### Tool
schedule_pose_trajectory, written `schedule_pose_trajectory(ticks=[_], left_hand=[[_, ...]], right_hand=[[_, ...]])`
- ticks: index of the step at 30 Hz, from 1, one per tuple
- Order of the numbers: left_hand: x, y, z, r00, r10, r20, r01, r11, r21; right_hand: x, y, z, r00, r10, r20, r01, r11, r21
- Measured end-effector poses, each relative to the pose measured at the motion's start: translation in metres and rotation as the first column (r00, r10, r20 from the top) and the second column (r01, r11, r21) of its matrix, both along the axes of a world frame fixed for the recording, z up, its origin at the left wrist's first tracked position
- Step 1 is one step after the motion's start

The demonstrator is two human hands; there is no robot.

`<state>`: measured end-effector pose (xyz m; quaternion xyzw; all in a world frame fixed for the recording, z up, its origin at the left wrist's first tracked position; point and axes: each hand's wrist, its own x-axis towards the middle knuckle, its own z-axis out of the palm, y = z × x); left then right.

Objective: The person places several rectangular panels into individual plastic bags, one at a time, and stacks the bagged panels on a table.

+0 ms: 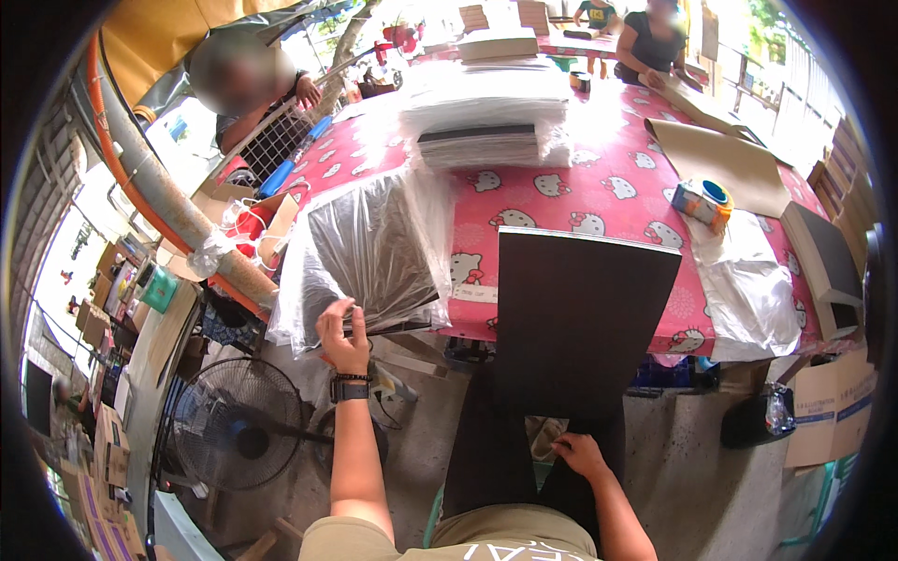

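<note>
Nearest to me is my right hand (582,455), low and close to my lap, its fingers closed on the near edge of a large flat black rectangular board (575,323). The board runs with its long axis straight away from me: its near end hangs over my knees, its far end lies on the pink cartoon-printed tablecloth (599,192). Its surface is matte, dark and plain, with a thin pale line showing along the far edge.

My left hand (342,337) is further out and to the left, with a dark watch on the wrist. Its fingers pinch the near edge of a stack of dark sheets wrapped in clear, wrinkled plastic film (369,248), which lies at the table's near left corner and overhangs it towards me. So my hands are well apart, each clamped on its own thing; the board is to the right of the wrapped stack, and the right hand is the nearer one to it.

Further along the table is a tall pile of white-wrapped sheets (486,117), and to the right a roll of tape in a blue and orange holder (702,201) beside sheets of brown paper (725,159). A black floor fan (238,435) stands near left on the concrete. Other people are at the far end.
</note>
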<state>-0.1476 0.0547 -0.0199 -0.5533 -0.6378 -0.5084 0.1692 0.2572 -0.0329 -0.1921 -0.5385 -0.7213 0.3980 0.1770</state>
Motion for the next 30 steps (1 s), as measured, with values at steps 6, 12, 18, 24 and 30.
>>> schedule_pose_trajectory(ticks=[6,12,18,24,30], left_hand=[[-0.016,-0.006,-0.018,0.986,0.124,-0.110,-0.118,0.991,0.058],[-0.066,-0.006,-0.008,0.960,0.272,-0.064,-0.273,0.962,0.001],[-0.025,0.018,0.010,0.932,0.254,-0.260,-0.243,0.967,0.073],[0.022,0.016,-0.008,0.933,0.019,-0.360,-0.087,0.981,-0.174],[0.011,0.022,-0.017,0.902,0.206,-0.381,-0.240,0.970,-0.045]], right_hand=[[-0.001,0.000,-0.003,1.000,-0.018,0.011,0.017,0.999,0.050],[-0.009,0.000,0.004,0.999,-0.001,0.033,0.001,1.000,0.006],[0.002,0.001,0.001,0.999,-0.038,0.032,0.035,0.997,0.073],[0.018,0.010,0.032,0.980,-0.067,-0.187,0.083,0.993,0.081],[0.115,0.059,0.154,0.659,-0.373,-0.653,0.536,0.842,0.060]])
